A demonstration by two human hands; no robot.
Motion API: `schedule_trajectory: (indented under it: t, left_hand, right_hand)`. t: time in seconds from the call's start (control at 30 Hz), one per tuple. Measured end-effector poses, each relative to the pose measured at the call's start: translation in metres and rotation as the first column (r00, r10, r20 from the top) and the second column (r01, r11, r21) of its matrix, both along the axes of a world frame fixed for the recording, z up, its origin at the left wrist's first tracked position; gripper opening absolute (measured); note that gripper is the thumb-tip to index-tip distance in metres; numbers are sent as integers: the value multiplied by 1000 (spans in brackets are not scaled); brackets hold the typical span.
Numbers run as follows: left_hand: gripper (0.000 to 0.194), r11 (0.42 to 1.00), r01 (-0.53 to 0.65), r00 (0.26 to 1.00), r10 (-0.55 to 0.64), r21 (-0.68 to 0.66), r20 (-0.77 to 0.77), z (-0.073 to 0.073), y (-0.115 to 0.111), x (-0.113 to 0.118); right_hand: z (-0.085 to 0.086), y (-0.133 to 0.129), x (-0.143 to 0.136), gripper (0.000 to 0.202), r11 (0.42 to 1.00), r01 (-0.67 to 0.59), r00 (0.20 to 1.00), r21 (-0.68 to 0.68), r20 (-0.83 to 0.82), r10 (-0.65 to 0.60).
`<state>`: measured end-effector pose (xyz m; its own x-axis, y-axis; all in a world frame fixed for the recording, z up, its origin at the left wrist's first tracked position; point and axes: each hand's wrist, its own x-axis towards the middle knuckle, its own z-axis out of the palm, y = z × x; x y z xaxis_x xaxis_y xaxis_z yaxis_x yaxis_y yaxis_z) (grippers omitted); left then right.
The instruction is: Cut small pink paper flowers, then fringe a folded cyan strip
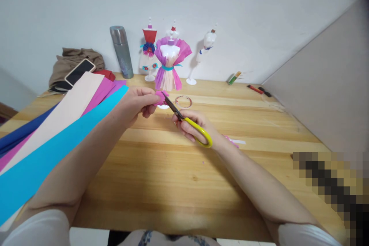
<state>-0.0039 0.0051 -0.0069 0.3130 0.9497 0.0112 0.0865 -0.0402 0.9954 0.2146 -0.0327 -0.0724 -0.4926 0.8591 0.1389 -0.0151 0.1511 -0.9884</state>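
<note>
Between the fingertips of my left hand (141, 102) is a small piece of magenta crepe paper (162, 98). My right hand (193, 125) grips yellow-handled scissors (198, 131), whose dark blades point up and left and meet the magenta piece. Just behind my hands stands a small dress form (170, 55) in pink and cream paper with a turquoise waist tie. A roll of patterned tape (183, 102) lies on the table near the blades. Long paper strips, including a turquoise one (66, 138), lie beside and under my left forearm.
Along the wall on the wooden table (161, 184) stand a steel bottle (121, 52), a red-topped dress form (149, 52) and a white one (208, 42). A phone (80, 72) rests on brown cloth (86, 55). A glue stick (235, 78) lies at the back right.
</note>
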Motion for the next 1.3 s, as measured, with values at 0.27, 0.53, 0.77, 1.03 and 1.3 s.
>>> schedule_trajectory:
  t: [0.27,0.53,0.77,1.03,1.3]
  left_hand:
    - [27,1000,4,1000,-4,-2,10,2,0,0]
    - [56,997,45,996,-40,-63,80,-7,12,-6]
    - [28,1000,-4,994,6,-19,113,-9,3,2]
    - [23,994,-110,986,110,-12,124,-6,-2,6]
    - [25,994,-112,990,111,-3,87,-8,-1,5]
  right_hand:
    - [0,0,-2,47,1000,9,1000,-12,3,-9]
    - [0,0,-1,48,998,60,998,5,2,-60]
    - [-1,0,-4,44,997,71,997,33,-1,-71]
    - [-3,0,-5,46,998,64,998,30,-17,-63]
    - [-4,1,-2,41,998,-6,999,60,-50,9]
